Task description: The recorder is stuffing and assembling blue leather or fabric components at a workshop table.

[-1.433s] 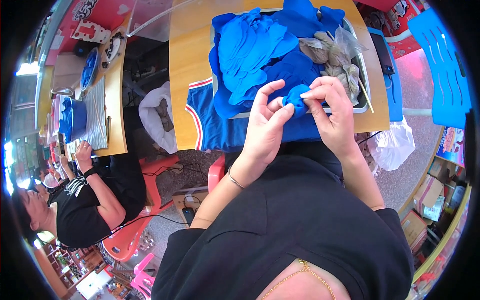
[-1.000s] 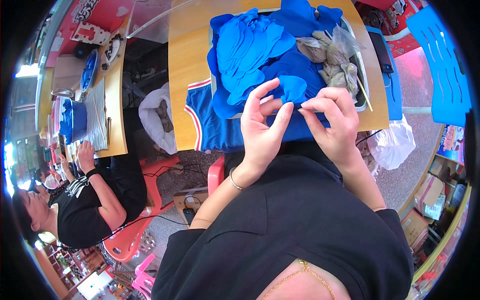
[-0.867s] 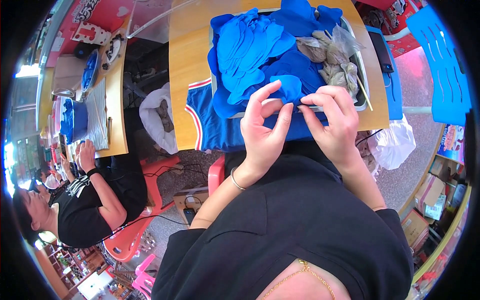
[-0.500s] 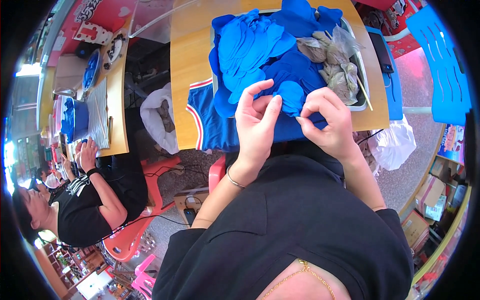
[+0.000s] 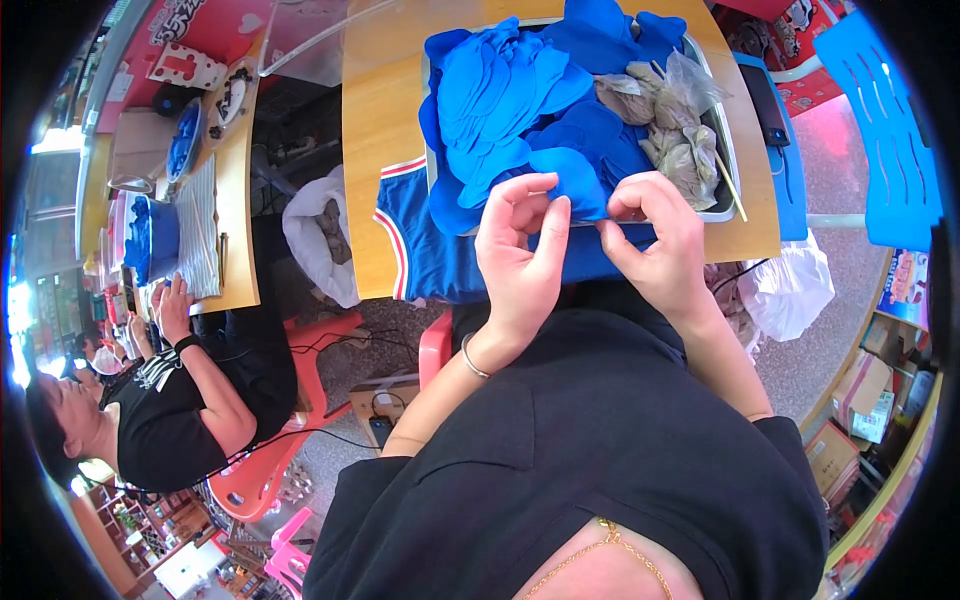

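Observation:
A bright blue petal-shaped piece of thin material (image 5: 568,178) stands spread between my hands, over the near edge of a metal tray (image 5: 728,160). At its lower right corner, the thumb and forefinger of my right hand (image 5: 660,240) pinch it. My left hand (image 5: 525,250) has curled fingers, with the thumb at the piece's lower left edge; part of that grip is hidden. Behind them, a heap of similar blue petal pieces (image 5: 490,95) fills much of the tray. Under my wrists lies a blue cloth (image 5: 425,240) with red and white trim.
Clear plastic bags with brownish contents (image 5: 685,165) and a thin stick (image 5: 730,187) lie at the tray's right side. A phone-like black device (image 5: 770,125) rests beyond. At left, a co-worker (image 5: 190,400) sits at another table (image 5: 240,240). A blue chair (image 5: 875,130) stands right.
The small blue piece that was bunched between my fingertips now shows as a wider, flatter petal. My left forefinger has curled in, and both hands stay nearly in place.

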The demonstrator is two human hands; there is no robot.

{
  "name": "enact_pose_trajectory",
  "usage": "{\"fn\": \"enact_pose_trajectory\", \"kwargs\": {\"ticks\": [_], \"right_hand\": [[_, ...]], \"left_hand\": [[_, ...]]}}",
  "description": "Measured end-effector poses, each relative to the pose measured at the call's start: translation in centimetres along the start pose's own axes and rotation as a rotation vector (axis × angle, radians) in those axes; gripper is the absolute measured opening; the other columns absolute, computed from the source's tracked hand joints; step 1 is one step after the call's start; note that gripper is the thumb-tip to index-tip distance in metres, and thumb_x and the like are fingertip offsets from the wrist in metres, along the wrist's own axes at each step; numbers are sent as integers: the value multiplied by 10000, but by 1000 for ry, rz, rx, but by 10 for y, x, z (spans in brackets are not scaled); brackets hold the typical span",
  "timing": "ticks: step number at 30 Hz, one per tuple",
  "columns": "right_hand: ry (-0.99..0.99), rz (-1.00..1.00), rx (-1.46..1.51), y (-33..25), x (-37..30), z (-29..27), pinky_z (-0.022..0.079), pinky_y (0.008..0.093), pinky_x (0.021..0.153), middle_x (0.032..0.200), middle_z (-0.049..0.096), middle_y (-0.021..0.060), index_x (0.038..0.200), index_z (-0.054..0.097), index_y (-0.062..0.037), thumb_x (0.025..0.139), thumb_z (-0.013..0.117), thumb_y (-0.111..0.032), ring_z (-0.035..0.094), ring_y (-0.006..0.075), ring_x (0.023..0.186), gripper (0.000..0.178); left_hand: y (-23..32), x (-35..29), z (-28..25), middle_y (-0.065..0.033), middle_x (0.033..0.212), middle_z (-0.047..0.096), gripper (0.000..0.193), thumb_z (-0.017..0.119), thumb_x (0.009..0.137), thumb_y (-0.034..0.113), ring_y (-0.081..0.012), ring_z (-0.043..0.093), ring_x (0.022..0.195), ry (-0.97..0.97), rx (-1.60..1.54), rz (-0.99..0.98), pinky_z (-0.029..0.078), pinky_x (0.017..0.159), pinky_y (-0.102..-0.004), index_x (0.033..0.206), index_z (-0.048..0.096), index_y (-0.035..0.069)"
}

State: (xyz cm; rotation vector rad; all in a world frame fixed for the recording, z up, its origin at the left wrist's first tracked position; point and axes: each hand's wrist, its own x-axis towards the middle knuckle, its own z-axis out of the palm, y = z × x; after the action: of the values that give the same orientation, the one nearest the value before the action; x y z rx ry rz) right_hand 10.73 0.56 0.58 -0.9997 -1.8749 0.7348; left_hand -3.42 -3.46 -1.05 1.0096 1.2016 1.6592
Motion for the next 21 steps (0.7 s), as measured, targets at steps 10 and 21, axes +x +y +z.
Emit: {"fn": "enact_pose_trajectory", "kwargs": {"ticks": [10, 21], "right_hand": [[-231, 236, 762, 22, -3, -5, 437, 213, 708, 950, 465, 39, 807, 495, -35, 757, 613, 4, 489, 85, 815, 134], [-97, 126, 382, 13, 3, -11, 398, 219, 691, 946, 464, 52, 807, 500, -36, 738, 602, 23, 473, 97, 816, 137]], "left_hand": [[-3, 3, 2, -33, 874, 628, 182, 571, 882, 3, -45, 567, 789, -17, -163, -144, 439, 693, -178, 1058, 527, 15], [6, 9, -5, -102, 998, 603, 243, 680, 706, 18, -264, 552, 965, 31, 495, 452, 417, 856, -340, 939, 615, 30]]}}
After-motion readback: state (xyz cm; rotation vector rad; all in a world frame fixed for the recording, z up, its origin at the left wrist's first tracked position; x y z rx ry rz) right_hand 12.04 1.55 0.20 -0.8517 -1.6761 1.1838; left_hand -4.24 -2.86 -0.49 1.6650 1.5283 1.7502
